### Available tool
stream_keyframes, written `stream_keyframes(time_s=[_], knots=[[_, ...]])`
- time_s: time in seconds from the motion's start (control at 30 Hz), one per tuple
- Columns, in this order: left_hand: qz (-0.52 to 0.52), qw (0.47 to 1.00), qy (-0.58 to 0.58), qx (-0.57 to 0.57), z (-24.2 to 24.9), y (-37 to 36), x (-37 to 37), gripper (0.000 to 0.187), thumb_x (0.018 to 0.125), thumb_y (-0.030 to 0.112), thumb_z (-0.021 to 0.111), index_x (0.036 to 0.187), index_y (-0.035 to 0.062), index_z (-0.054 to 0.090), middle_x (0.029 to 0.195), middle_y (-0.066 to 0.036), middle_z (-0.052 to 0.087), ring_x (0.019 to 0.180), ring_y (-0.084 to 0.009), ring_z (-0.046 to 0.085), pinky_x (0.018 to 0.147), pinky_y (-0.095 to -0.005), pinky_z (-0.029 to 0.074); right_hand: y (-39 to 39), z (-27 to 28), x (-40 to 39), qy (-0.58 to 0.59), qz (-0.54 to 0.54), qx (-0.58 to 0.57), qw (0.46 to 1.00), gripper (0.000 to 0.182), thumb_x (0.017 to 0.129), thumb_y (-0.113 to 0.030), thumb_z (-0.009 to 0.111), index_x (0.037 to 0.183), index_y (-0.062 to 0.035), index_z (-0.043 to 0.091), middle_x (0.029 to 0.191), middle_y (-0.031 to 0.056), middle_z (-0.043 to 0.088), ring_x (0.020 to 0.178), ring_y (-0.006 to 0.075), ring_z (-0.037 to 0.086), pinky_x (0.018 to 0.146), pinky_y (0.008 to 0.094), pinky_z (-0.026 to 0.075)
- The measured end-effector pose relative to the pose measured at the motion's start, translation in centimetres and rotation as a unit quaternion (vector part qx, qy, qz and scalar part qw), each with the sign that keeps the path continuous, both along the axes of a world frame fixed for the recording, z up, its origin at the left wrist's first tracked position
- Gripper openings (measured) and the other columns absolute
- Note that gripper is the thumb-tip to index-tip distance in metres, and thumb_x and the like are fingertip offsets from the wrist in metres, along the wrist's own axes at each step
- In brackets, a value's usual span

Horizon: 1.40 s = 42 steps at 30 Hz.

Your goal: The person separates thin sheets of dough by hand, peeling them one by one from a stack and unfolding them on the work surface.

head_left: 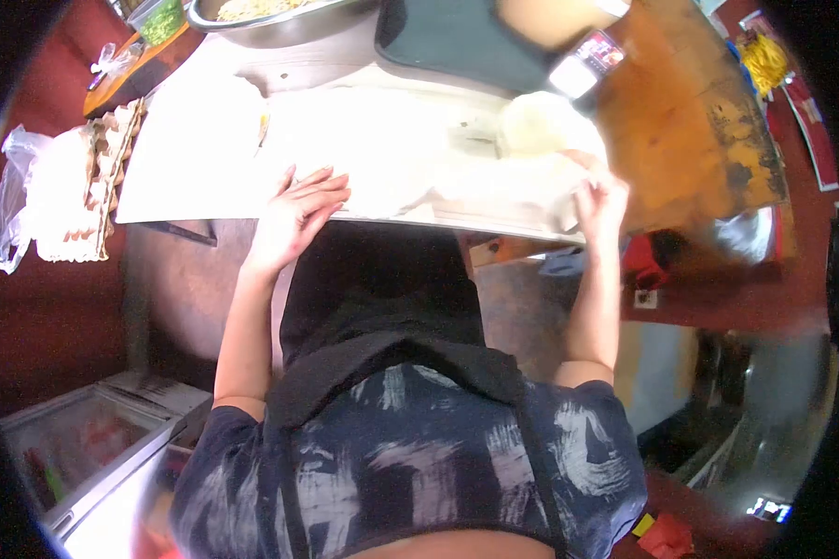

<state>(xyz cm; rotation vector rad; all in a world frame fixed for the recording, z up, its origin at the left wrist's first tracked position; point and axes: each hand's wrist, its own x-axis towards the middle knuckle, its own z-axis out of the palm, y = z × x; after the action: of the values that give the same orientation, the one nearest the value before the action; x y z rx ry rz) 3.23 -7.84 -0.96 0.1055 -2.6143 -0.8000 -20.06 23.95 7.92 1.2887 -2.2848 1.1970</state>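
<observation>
Left hand (294, 216) lies flat and open on the white sheet (364, 158) mid-frame; right hand (598, 200) pinches its edge. Sheet mostly spread, right side unsmoothed.

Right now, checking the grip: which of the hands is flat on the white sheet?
The left hand: it lies palm down with fingers spread on the white sheet, while the right hand curls its fingers over the sheet's edge.

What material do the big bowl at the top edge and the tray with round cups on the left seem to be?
The big bowl looks like polished metal, probably steel: grey with bright reflections. The tray looks like matte moulded paper pulp: dull beige with pressed cups, though the blur leaves it uncertain.
</observation>
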Motion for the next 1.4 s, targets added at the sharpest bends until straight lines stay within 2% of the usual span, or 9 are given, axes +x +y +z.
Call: stream_keyframes(time_s=[0.13, 0.27, 0.4, 0.47, 0.6, 0.83, 1.13, 1.3, 1.4], knots=[[-0.022, 1.000, 0.015, 0.011, 0.6, -0.6, -1.2, 0.018, 0.087, 0.018, 0.064, 0.102, 0.0122, 0.071, 0.116, -0.002, 0.067, 0.123, -0.0214, 0.054, 0.111, -0.0492, 0.025, -0.3, 3.3, -0.9, -0.149, -0.086, 0.013, 0.985, 0.025, 0.080, 0.001, 0.052, 0.100, 0.0020, 0.067, 0.088, 0.0105, 0.069, 0.083, 0.0151, 0.063, 0.076, 0.0304, 0.050], [-0.020, 1.000, 0.009, 0.022, 0.5, -0.9, -1.8, 0.016, 0.086, 0.017, 0.064, 0.098, 0.0108, 0.071, 0.113, -0.005, 0.068, 0.122, -0.0221, 0.055, 0.111, -0.0489, 0.026, -1.2, 2.0, -5.3, -0.007, -0.097, 0.186, 0.978, 0.015, 0.082, -0.006, 0.059, 0.093, 0.0015, 0.066, 0.082, 0.0096, 0.068, 0.076, 0.0098, 0.062, 0.066, 0.0265, 0.050], [-0.021, 0.999, 0.007, 0.036, 0.5, -0.8, -1.9, 0.014, 0.086, 0.015, 0.064, 0.096, 0.0103, 0.071, 0.115, -0.005, 0.068, 0.123, -0.0225, 0.054, 0.111, -0.0486, 0.025, -1.9, 6.6, -5.9, -0.196, -0.101, 0.102, 0.970, 0.014, 0.084, -0.011, 0.063, 0.087, 0.0009, 0.067, 0.084, 0.0086, 0.069, 0.075, 0.0112, 0.064, 0.066, 0.0263, 0.051], [-0.019, 0.999, 0.006, 0.038, 0.6, -0.9, -1.9, 0.014, 0.086, 0.015, 0.063, 0.097, 0.0101, 0.071, 0.115, -0.005, 0.067, 0.123, -0.0228, 0.054, 0.111, -0.0479, 0.025, -0.6, 5.8, -8.3, -0.347, -0.016, -0.102, 0.932, 0.017, 0.084, -0.016, 0.066, 0.088, 0.0013, 0.069, 0.085, 0.0081, 0.069, 0.074, 0.0135, 0.066, 0.066, 0.0267, 0.052], [-0.017, 0.999, 0.015, 0.039, 0.8, -0.8, -1.7, 0.015, 0.086, 0.014, 0.063, 0.098, 0.0099, 0.071, 0.115, -0.006, 0.067, 0.123, -0.0231, 0.054, 0.112, -0.0476, 0.025, 4.1, -1.0, -14.0, -0.325, -0.156, 0.091, 0.928, 0.027, 0.080, -0.018, 0.071, 0.097, 0.0026, 0.069, 0.088, 0.0079, 0.070, 0.077, 0.0137, 0.065, 0.068, 0.0272, 0.051], [-0.020, 0.999, 0.009, 0.033, 0.7, -0.7, -1.8, 0.016, 0.085, 0.013, 0.063, 0.099, 0.0096, 0.070, 0.114, -0.006, 0.068, 0.123, -0.0234, 0.055, 0.111, -0.0474, 0.026, 5.9, -3.5, -12.7, -0.385, -0.130, 0.021, 0.913, 0.024, 0.078, -0.012, 0.072, 0.094, 0.0047, 0.067, 0.084, 0.0059, 0.067, 0.071, 0.0134, 0.060, 0.064, 0.0277, 0.049], [-0.010, 0.999, 0.012, 0.040, 0.6, -0.5, -1.9, 0.015, 0.085, 0.014, 0.063, 0.097, 0.0091, 0.070, 0.114, -0.006, 0.068, 0.123, -0.0232, 0.054, 0.111, -0.0478, 0.026, 5.7, -4.5, -14.5, -0.211, -0.215, 0.124, 0.945, 0.027, 0.076, -0.014, 0.071, 0.097, 0.0012, 0.067, 0.083, 0.0121, 0.070, 0.071, 0.0213, 0.065, 0.068, 0.0332, 0.051], [-0.009, 0.999, 0.016, 0.042, 0.5, -0.8, -1.7, 0.015, 0.084, 0.015, 0.064, 0.096, 0.0078, 0.070, 0.113, -0.007, 0.068, 0.122, -0.0229, 0.055, 0.110, -0.0472, 0.027, -0.1, -1.3, -7.2, 0.260, -0.333, 0.096, 0.901, 0.022, 0.078, -0.013, 0.067, 0.097, -0.0034, 0.067, 0.096, 0.0147, 0.067, 0.092, 0.0336, 0.062, 0.084, 0.0420, 0.048], [0.001, 0.996, 0.017, 0.083, 0.7, -0.9, -1.6, 0.015, 0.085, 0.014, 0.064, 0.096, 0.0072, 0.071, 0.113, -0.008, 0.068, 0.123, -0.0235, 0.054, 0.110, -0.0468, 0.029, -4.0, -2.2, -4.2, 0.121, -0.085, 0.115, 0.982, 0.026, 0.077, -0.011, 0.067, 0.103, -0.0080, 0.065, 0.106, 0.0118, 0.063, 0.104, 0.0301, 0.056, 0.090, 0.0420, 0.044]])
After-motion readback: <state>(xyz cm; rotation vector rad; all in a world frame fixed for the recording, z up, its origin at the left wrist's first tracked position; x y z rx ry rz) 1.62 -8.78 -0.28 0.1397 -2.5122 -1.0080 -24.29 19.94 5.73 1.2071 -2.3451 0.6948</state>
